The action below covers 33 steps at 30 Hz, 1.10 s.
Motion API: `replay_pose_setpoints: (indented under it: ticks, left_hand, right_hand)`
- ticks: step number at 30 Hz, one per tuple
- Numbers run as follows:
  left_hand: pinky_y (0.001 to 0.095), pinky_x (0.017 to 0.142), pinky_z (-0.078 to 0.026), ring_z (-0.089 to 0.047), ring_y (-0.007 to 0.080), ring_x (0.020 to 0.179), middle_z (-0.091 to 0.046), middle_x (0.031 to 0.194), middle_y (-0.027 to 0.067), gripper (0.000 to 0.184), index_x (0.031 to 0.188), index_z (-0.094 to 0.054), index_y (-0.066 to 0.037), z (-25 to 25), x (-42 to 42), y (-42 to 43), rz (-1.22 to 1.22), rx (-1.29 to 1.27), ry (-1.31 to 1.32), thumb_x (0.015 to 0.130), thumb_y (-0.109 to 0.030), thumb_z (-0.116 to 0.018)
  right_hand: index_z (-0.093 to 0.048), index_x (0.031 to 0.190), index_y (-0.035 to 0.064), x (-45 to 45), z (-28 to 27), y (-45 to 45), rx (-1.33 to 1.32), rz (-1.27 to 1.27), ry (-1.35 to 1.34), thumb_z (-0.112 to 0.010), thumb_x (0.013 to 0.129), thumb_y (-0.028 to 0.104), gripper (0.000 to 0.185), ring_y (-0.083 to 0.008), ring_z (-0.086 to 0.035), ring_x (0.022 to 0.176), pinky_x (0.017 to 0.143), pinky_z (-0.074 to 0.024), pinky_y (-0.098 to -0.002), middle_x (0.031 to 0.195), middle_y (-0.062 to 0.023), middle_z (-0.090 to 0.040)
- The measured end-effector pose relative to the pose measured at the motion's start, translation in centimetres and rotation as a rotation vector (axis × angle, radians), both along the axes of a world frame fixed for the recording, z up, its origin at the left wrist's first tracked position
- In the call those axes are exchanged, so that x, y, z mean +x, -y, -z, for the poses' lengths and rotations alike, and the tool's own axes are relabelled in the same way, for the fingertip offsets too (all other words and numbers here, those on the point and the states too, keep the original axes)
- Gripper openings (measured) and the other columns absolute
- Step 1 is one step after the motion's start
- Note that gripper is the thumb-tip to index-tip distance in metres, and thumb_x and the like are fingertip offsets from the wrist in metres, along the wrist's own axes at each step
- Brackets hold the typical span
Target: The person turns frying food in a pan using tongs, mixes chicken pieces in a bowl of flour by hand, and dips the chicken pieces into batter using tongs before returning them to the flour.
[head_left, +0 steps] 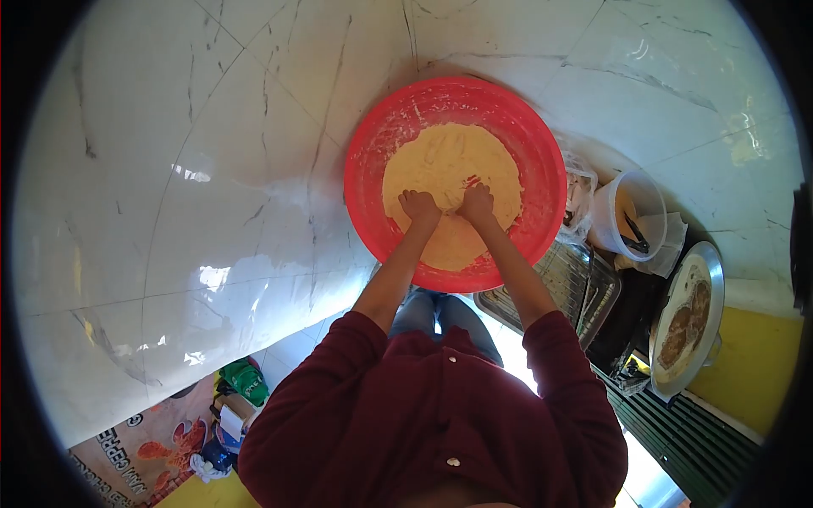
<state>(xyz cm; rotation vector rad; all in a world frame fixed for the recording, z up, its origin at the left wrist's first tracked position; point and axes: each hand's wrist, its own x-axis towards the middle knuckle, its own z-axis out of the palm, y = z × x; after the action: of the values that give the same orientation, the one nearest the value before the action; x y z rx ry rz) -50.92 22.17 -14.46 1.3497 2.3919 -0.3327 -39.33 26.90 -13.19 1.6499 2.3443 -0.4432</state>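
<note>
A large red basin (pixel 539 182) holds a wide layer of pale yellow dough or floury mixture (pixel 457 152). Both hands are inside it, close together near the middle of the mixture. My left hand (pixel 419 206) is curled, its fingers closed at the mixture's surface. Just to its right, my right hand (pixel 476 201) is closed too, fingers bent down into the mixture. A bit of the mixture shows between the two hands. What lies under the fingers is too small to make out. Loose flour coats the basin's inner wall.
Right of the basin are a plastic bag (pixel 579 190), a clear bucket (pixel 603 216) with a dark-handled tool, a metal rack tray (pixel 605 292) and a round metal pan (pixel 716 279) with brown and white contents. Tiled walls (pixel 212 152) stand behind and left. Bags and a printed banner (pixel 152 449) lie lower left.
</note>
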Motion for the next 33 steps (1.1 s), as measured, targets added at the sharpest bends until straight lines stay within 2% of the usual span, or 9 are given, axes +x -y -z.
replay_pose_setpoints:
  ticks: [7,12,19,21,22,24,27,30,33]
  left_hand:
    - [0.035,0.086,-0.027,-0.042,0.0222,0.105,-0.054,0.107,0.0071,0.044,0.094,-0.065,-0.01,0.3,-1.6,0.6,0.018,-0.013,-0.064,0.064,-0.042,-0.067]
    - [0.0378,0.091,-0.026,-0.039,0.0258,0.111,-0.053,0.11,0.0098,0.041,0.098,-0.063,-0.009,0.7,0.9,2.0,0.151,-0.015,0.02,0.066,-0.034,-0.064]
    - [0.0453,0.091,-0.029,-0.038,0.0314,0.114,-0.054,0.114,0.0088,0.051,0.103,-0.062,-0.01,-1.3,-2.0,1.5,-0.032,-0.167,0.448,0.068,-0.047,-0.063]
    - [0.0447,0.089,-0.031,-0.036,0.0318,0.115,-0.053,0.115,0.012,0.047,0.099,-0.062,-0.005,0.3,-4.9,1.4,0.138,-0.177,0.495,0.072,-0.043,-0.06]
    - [0.0447,0.089,-0.031,-0.036,0.0318,0.115,-0.053,0.115,0.012,0.047,0.099,-0.062,-0.005,-0.7,-4.8,1.9,0.136,-0.178,0.497,0.072,-0.043,-0.06]
    - [0.0431,0.089,-0.031,-0.039,0.03,0.112,-0.056,0.109,0.0102,0.051,0.099,-0.063,-0.006,-4.2,-4.3,2.6,-0.046,0.0,0.286,0.071,-0.048,-0.06]
    - [0.0408,0.09,-0.028,-0.039,0.028,0.11,-0.056,0.108,0.0103,0.051,0.098,-0.063,-0.007,-3.1,-2.7,2.2,-0.036,0.047,0.199,0.071,-0.05,-0.06]
    - [0.0374,0.09,-0.025,-0.039,0.0257,0.109,-0.055,0.109,0.0092,0.045,0.097,-0.064,-0.009,-2.1,-0.1,1.5,-0.074,0.049,0.102,0.071,-0.046,-0.061]
    - [0.0356,0.09,-0.024,-0.039,0.0242,0.11,-0.054,0.111,0.0077,0.04,0.097,-0.065,-0.012,-0.2,1.3,1.1,0.009,0.029,-0.111,0.07,-0.041,-0.063]
  right_hand:
    - [-0.064,0.087,0.0055,2.2,3.2,-1.2,0.154,0.066,0.047,-0.067,0.065,0.02,0.027,-0.0278,-0.054,0.096,0.078,-0.0464,-0.0351,0.095,-0.0133,-0.058]
    - [-0.062,0.073,-0.0026,3.3,3.1,0.5,-0.131,-0.035,-0.123,-0.059,0.064,0.009,0.015,-0.0295,-0.062,0.069,0.061,-0.0495,-0.0375,0.074,-0.0202,-0.062]
    - [-0.063,0.074,-0.0024,5.7,3.0,-3.7,-0.754,-0.129,-0.159,-0.06,0.065,0.017,0.022,-0.0335,-0.061,0.072,0.062,-0.0485,-0.0384,0.075,-0.0202,-0.061]
    - [-0.062,0.077,-0.0027,7.8,5.6,-5.6,-0.148,-0.988,0.164,-0.063,0.064,0.022,0.028,-0.0323,-0.061,0.073,0.066,-0.048,-0.0385,0.075,-0.0203,-0.061]
    - [-0.062,0.077,-0.0027,8.0,3.9,-4.9,-0.15,-0.99,0.165,-0.063,0.064,0.022,0.028,-0.0323,-0.061,0.073,0.066,-0.048,-0.0385,0.075,-0.0203,-0.061]
    - [-0.063,0.08,-0.0013,8.1,-1.5,-2.9,-0.126,0.199,-0.213,-0.063,0.067,0.024,0.028,-0.0315,-0.06,0.078,0.072,-0.0473,-0.037,0.079,-0.0198,-0.062]
    - [-0.062,0.088,0.0006,7.2,1.2,-2.1,0.15,0.006,-0.013,-0.066,0.067,0.029,0.036,-0.0316,-0.056,0.09,0.077,-0.0459,-0.0397,0.091,-0.0193,-0.06]
    - [-0.06,0.096,0.0054,3.6,-1.4,-0.4,-0.092,0.154,-0.073,-0.068,0.066,0.033,0.041,-0.0322,-0.043,0.106,0.083,-0.0399,-0.0453,0.105,-0.0146,-0.052]
    - [-0.061,0.093,0.0065,1.2,-1.2,1.8,0.021,0.092,0.024,-0.065,0.068,0.029,0.034,-0.0297,-0.046,0.1,0.08,-0.0394,-0.0436,0.102,-0.0135,-0.053]
